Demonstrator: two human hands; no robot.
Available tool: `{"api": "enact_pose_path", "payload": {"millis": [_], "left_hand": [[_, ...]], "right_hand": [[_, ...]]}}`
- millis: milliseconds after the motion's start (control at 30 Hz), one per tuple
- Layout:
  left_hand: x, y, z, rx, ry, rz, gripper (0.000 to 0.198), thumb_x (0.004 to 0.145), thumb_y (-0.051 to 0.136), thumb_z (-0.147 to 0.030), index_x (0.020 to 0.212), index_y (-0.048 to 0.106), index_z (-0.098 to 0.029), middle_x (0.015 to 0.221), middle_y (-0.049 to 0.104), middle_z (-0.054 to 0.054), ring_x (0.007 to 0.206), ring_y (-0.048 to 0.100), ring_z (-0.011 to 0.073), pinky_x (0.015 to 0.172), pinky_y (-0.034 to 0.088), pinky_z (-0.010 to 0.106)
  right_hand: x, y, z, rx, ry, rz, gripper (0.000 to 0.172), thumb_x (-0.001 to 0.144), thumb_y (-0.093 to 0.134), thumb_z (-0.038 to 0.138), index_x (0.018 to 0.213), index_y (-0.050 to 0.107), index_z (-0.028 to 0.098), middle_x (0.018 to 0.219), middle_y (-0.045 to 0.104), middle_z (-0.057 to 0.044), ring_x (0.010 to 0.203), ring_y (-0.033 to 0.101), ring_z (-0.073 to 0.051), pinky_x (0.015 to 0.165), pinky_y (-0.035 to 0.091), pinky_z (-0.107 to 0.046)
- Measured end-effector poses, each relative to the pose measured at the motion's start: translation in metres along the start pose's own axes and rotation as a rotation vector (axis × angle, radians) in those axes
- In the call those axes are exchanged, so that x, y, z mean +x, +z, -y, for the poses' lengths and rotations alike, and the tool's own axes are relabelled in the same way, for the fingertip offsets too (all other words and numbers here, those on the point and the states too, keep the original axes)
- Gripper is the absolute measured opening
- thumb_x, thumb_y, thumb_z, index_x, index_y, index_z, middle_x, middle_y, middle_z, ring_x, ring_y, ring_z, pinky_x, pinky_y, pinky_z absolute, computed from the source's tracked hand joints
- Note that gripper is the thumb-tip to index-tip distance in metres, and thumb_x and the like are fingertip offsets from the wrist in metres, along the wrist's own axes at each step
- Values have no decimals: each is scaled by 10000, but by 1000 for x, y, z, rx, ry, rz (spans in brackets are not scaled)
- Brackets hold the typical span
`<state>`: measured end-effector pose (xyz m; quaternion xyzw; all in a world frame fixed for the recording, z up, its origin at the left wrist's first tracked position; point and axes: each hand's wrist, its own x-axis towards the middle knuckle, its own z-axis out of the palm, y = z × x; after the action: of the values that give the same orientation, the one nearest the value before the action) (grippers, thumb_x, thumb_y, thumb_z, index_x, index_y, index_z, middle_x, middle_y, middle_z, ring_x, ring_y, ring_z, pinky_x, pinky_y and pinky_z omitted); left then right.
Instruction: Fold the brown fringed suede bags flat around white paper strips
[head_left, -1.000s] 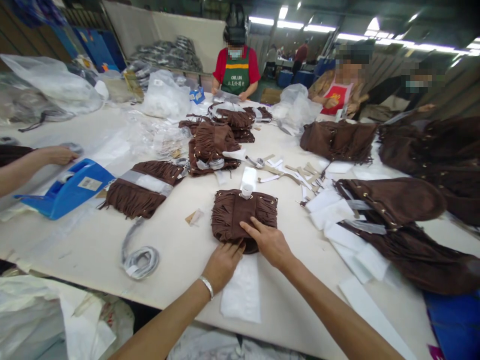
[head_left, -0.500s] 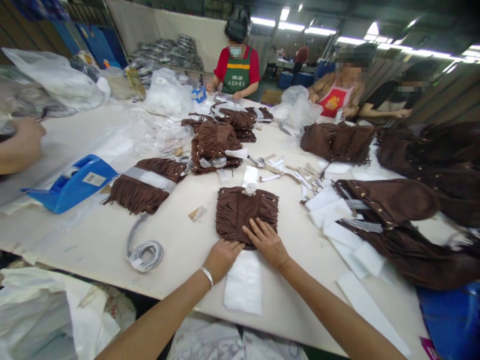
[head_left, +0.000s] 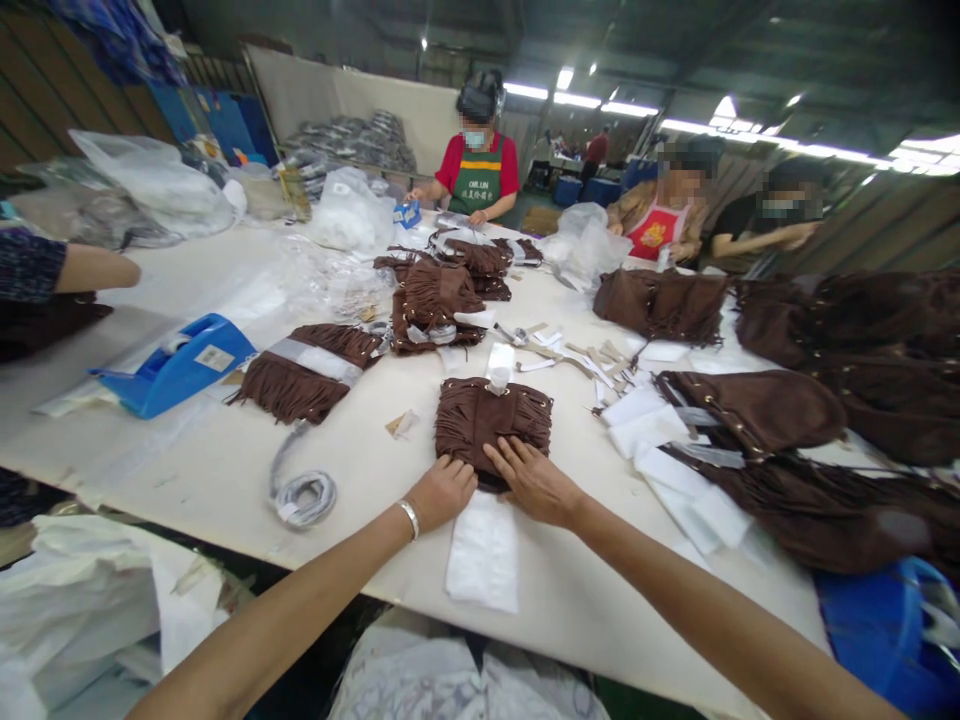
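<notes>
At the near side of the pale table [head_left: 202,470], in the head view, you have a brown fringed bag [head_left: 469,410] lying flat right in front of you. Your right hand [head_left: 536,485] lies on its lower right part, palm down, fingers somewhat spread and pressing rather than gripping. Your left hand [head_left: 444,492] is at the bag's near left edge, its fingers bent and close together; whether they pinch the edge or only rest against it, you cannot tell from here.

A white strip shows at both ends of the bag: its near end [head_left: 482,565] lies flat on the table below your hands, and its far end sticks out beyond the top edge, so it appears to run underneath. As far as this view shows, the bag is laid out and lined up over the strip, while nothing crosses its front; closing a band around it looks undone.

To the left, a second fringed bag [head_left: 274,395] has a pale band [head_left: 319,362] across it, and seems further along. A blue tape dispenser [head_left: 169,370] stands beside that bag, and a coiled strap [head_left: 304,498] lies nearer you. Unbanded brown bags [head_left: 772,405] lie to the right, near loose white sheets [head_left: 694,495].
</notes>
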<state>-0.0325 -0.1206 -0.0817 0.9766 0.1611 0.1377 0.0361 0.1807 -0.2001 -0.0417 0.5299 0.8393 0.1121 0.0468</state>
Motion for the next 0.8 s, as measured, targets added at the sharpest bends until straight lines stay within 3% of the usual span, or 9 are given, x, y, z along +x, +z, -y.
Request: {"api": "enact_pose_path", "payload": {"millis": [133,233,400,567,700,800], "left_hand": [[-5,-6,10,-168,-127,6,224,944,385,-141,909,606,-135,913,588,122,914,512,257,842,406,438],[-17,-15,9,-343,-312,-24,214,921,387,-108,940,598,-143,975,581,129,983,501,271,891,401,468],[-26,-21,-17,-772,-611,-93,179,928,440,-232,892,609,-183,985,620,93,1019,546,247,980,394,463],[-1,-10,-44,-1387,-935,-169,374,899,477,-520,946,559,-158,901,686,123,777,680,216,728,551,375],[25,-4,-42,-1790,-1040,-337,514,832,546,-619,1056,540,-156,1098,671,167,930,683,220,828,554,378],[36,2,-37,-1955,-1084,-465,536,784,624,-590,1104,557,-165,1140,666,147,900,683,205,852,550,389]], "right_hand": [[6,-2,-7,-72,-78,39,880,848,593,517,1503,198,82,1405,439,-280,1234,479,-384,940,436,-446],[7,2,-8,-144,-144,42,692,917,510,364,1484,250,64,1375,453,-314,1206,515,-393,905,453,-481],[7,11,-11,-198,-186,10,513,892,440,128,1389,399,8,1342,476,-331,1196,545,-374,915,460,-514],[7,12,-24,-67,-162,-53,430,885,441,76,1308,480,10,1309,534,-285,1196,560,-309,941,492,-428],[5,14,-30,-3,-131,-105,358,904,424,84,1245,516,20,1301,549,-262,1212,548,-293,943,505,-403],[3,12,-25,-6,-98,-130,345,892,443,74,1224,530,49,1307,550,-246,1206,552,-286,945,499,-409]]}}
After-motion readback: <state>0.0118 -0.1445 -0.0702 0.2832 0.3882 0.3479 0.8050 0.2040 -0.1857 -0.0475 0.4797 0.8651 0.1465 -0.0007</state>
